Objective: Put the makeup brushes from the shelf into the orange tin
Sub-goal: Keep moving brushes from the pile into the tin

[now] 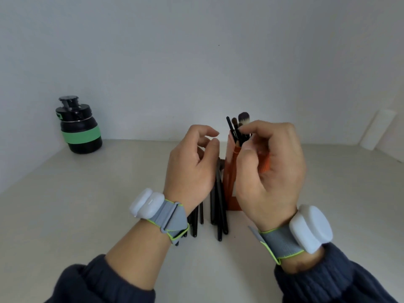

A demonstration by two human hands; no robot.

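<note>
The orange tin (231, 184) stands upright on the white shelf (109, 193), mostly hidden behind my hands. Several makeup brushes (243, 118) stick up out of it, bristles on top. My right hand (271, 171) hovers over the tin's mouth, thumb and forefinger pinched around a black brush handle among those in the tin. My left hand (190, 171) is just left of the tin, fingers curled and apart, holding nothing. Several loose black-handled brushes (218, 213) lie on the shelf under my left hand and against the tin's left side.
A black bottle with a green band (79, 125) stands at the back left against the wall. A white roll-like object (378, 130) leans in the back right corner. White walls close in the shelf at the back and left.
</note>
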